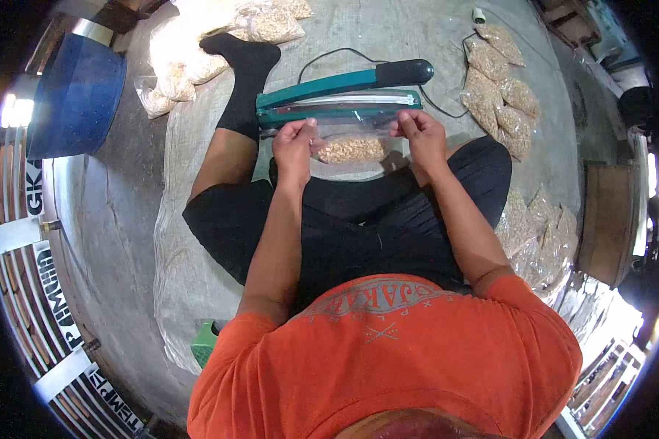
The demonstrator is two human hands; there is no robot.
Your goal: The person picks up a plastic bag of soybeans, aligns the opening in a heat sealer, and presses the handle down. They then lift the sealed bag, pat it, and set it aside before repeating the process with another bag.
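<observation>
A clear plastic bag [351, 150] with pale, bean-like pieces in its lower part is stretched between both hands. My left hand [293, 150] pinches one upper corner with thumb and fingers; my right hand [422, 139] grips the opposite corner. The bag's flat, unfilled top overlaps the front edge of a green hand-lever bag sealer [271, 115]. Its lever, with a black grip [403, 72], is raised above the white sealing strip [366, 99]. Both hands are close to the sealer's near side, one toward each end.
Filled bags [483, 95] lie to the right, with more [538, 234] beside the right knee. Others [190, 69] are piled at the upper left, near the socked foot [245, 66]. A black cord [329, 51] loops behind the sealer. A blue barrel [77, 95] stands left of the woven mat [198, 249].
</observation>
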